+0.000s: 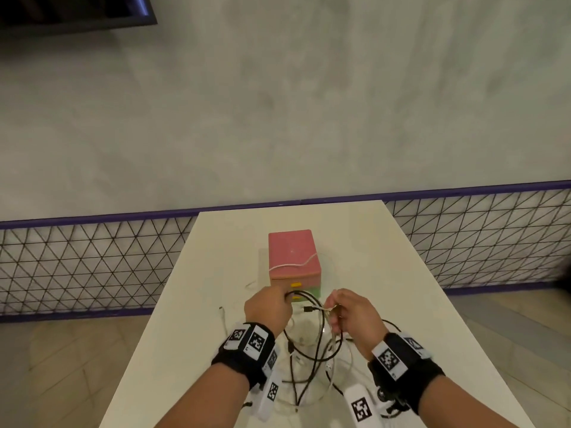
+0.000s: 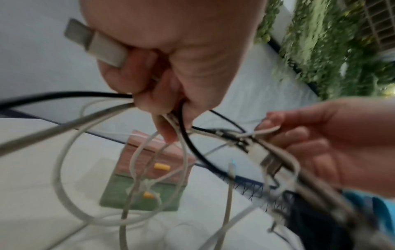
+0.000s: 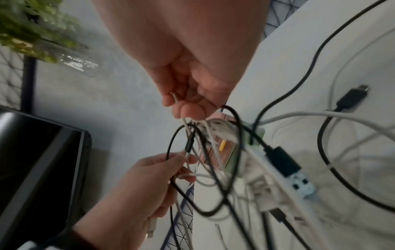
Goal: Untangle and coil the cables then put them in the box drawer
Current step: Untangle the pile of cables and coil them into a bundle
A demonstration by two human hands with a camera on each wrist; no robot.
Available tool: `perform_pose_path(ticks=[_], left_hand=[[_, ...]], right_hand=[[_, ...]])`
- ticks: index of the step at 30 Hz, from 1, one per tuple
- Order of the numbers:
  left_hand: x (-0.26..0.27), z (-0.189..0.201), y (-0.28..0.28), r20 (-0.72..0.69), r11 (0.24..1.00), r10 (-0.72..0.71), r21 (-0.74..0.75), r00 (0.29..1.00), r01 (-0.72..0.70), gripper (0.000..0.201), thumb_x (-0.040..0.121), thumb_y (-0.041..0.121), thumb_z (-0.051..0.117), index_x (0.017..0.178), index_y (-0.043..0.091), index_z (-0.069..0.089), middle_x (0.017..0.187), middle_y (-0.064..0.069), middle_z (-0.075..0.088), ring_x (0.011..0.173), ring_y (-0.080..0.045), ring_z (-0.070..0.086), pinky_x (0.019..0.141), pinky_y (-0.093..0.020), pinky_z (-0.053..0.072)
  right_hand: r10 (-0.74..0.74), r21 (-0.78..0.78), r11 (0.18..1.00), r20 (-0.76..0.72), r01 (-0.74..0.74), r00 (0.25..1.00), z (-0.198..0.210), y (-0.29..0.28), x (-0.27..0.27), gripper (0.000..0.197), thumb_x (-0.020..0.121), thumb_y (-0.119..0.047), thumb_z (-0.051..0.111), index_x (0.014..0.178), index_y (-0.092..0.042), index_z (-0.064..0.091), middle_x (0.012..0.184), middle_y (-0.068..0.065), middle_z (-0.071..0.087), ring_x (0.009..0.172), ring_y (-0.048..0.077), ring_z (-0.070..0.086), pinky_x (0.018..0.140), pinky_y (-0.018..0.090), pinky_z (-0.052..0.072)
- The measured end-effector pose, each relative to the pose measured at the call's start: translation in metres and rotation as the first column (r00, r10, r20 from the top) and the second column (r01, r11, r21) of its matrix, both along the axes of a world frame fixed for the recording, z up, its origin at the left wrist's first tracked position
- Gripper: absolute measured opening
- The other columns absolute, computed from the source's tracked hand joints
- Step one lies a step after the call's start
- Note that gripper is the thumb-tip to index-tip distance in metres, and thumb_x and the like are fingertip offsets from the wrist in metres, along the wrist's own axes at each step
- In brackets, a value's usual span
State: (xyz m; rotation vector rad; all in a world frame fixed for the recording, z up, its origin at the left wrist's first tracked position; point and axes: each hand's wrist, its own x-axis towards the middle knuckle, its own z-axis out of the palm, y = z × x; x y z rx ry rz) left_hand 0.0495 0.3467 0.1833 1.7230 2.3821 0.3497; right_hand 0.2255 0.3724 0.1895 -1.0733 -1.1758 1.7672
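Observation:
A tangle of black and white cables point(image 1: 312, 350) hangs between both hands above the white table point(image 1: 417, 304). My left hand point(image 1: 272, 307) is curled round several strands, with a white USB plug point(image 2: 96, 44) sticking out of its fist. To its right, my right hand point(image 1: 349, 313) pinches a knot of white and black cables point(image 2: 245, 143) between thumb and fingers. Behind the hands stands the pink box point(image 1: 293, 257) with a green lower drawer point(image 2: 141, 192) and yellow handles; both drawers look closed. A white cable point(image 1: 293, 265) lies across the box top.
Loose cable loops and a black plug point(image 3: 352, 98) lie on the table near me. A wire mesh fence point(image 1: 77, 267) with a purple rail runs behind the table. A dark screen point(image 3: 32, 160) shows at left in the right wrist view.

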Motion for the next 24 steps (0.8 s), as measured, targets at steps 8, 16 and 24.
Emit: perform_pose_path(ticks=[8, 16, 24], left_hand=[[0.005, 0.015, -0.005, 0.076, 0.986, -0.091, 0.149, 0.993, 0.079, 0.023, 0.092, 0.032, 0.053, 0.108, 0.027, 0.068, 0.100, 0.002, 0.071, 0.094, -0.021, 0.064, 0.076, -0.029, 0.051], [0.017, 0.036, -0.009, 0.738, 0.950, -0.228, 0.313, 0.635, -0.022, 0.022, 0.083, 0.002, 0.066, 0.090, 0.022, 0.059, 0.078, 0.005, 0.056, 0.081, -0.011, 0.059, 0.076, -0.020, 0.048], [-0.009, 0.039, -0.014, 0.401, 0.907, -0.232, 0.418, 0.886, 0.048, 0.019, 0.082, 0.002, 0.056, 0.075, 0.020, 0.053, 0.075, 0.011, 0.059, 0.073, 0.001, 0.055, 0.062, -0.010, 0.037]], right_hand=[[-0.052, 0.142, 0.989, 0.024, 0.048, 0.998, 0.002, 0.004, -0.004, 0.020, 0.096, -0.004, 0.048, 0.077, -0.002, 0.053, 0.080, 0.015, 0.054, 0.056, 0.027, 0.058, 0.052, 0.033, 0.050], [-0.045, 0.458, 0.814, 0.664, -0.358, 0.746, 0.001, 0.020, 0.000, 0.027, 0.087, -0.023, 0.063, 0.113, -0.019, 0.055, 0.097, -0.001, 0.048, 0.083, 0.016, 0.055, 0.069, 0.020, 0.041], [0.015, 0.273, 0.878, 0.804, -0.393, 0.594, -0.011, 0.028, 0.022, 0.024, 0.089, -0.042, 0.057, 0.094, -0.019, 0.053, 0.059, -0.005, 0.048, 0.056, 0.013, 0.047, 0.055, 0.026, 0.035]])
